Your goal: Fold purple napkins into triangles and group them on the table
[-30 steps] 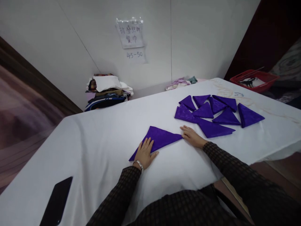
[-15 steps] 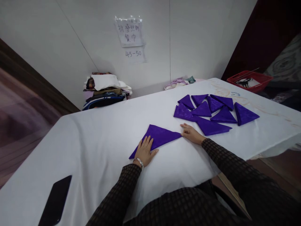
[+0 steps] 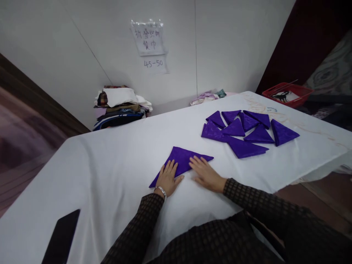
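A purple cloth napkin (image 3: 181, 157), folded into a triangle, lies on the white tablecloth (image 3: 121, 157) in front of me. My left hand (image 3: 168, 179) rests on its left part with the fingers stretched out; a bracelet circles that wrist. Over the napkin's right half, near its lower edge, my right hand (image 3: 206, 173) lies with fingers extended and apart. The napkin's right tip shows beyond my fingertips. To the right sit several more folded purple napkins (image 3: 233, 127), mostly triangles, some touching or overlapping one another.
A black phone (image 3: 61, 236) lies at the near left. Behind the table's far edge are a stack of folded clothes (image 3: 121, 106) and a small pile of cloths (image 3: 206, 97). A red basket (image 3: 299, 96) holding scissors stands at the far right. Handwritten paper signs (image 3: 150, 42) hang on the wall.
My right hand has let go of the napkin's right tip and moved left, flat onto its right half. My left hand has stayed on the napkin. The view has shifted slightly.
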The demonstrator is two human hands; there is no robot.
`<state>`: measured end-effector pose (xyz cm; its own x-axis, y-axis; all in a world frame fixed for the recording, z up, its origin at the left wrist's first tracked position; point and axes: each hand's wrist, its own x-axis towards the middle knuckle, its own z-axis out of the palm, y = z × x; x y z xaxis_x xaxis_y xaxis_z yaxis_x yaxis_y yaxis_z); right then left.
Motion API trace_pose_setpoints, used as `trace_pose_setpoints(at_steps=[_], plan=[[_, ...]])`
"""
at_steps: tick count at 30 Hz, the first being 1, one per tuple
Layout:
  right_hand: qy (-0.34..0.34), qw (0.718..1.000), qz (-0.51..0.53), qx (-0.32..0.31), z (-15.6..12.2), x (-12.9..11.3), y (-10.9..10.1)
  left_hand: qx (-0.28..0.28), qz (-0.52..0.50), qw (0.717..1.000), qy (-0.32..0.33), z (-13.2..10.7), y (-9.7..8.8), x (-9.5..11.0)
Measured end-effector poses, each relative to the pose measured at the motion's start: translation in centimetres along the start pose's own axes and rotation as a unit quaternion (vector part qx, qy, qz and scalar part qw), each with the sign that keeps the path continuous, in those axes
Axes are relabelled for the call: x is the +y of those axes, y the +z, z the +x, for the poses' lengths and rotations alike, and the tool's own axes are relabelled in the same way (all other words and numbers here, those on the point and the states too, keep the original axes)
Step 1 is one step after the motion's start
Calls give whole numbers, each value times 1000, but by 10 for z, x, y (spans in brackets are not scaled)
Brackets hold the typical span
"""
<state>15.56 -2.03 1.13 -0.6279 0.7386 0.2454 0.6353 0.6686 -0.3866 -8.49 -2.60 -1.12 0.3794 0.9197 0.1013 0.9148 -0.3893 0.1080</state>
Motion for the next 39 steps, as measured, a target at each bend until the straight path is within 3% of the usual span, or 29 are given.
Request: trace_pose_setpoints(at_steps=[2,5,15,28,31,33,37,39], plan=[[-34,998,-10,-46,5,-16,10,-2,4,1000,1,0,0,0],[-38,997,-22,-71,9,-16,18,-6,10,1000,3,0,1,0],[-3,997,-39,-73,-8,36,-2,-3,0,1000,2,0,0,-1],[64,993,-77,-60,-29,74,-18,-12,-16,1000,-6,-1,-1,2],[82,991,-100,-26,-28,63,-24,-12,-18,1000,-8,-1,-2,3],[50,994,-95,-4,-18,42,-23,-8,-19,1000,-6,-1,-1,4],[-46,998,-45,-25,24,-11,-2,-4,-14,1000,-6,-4,0,5],[-62,997,-28,-46,48,-28,13,-5,-15,1000,-5,-4,-2,6]])
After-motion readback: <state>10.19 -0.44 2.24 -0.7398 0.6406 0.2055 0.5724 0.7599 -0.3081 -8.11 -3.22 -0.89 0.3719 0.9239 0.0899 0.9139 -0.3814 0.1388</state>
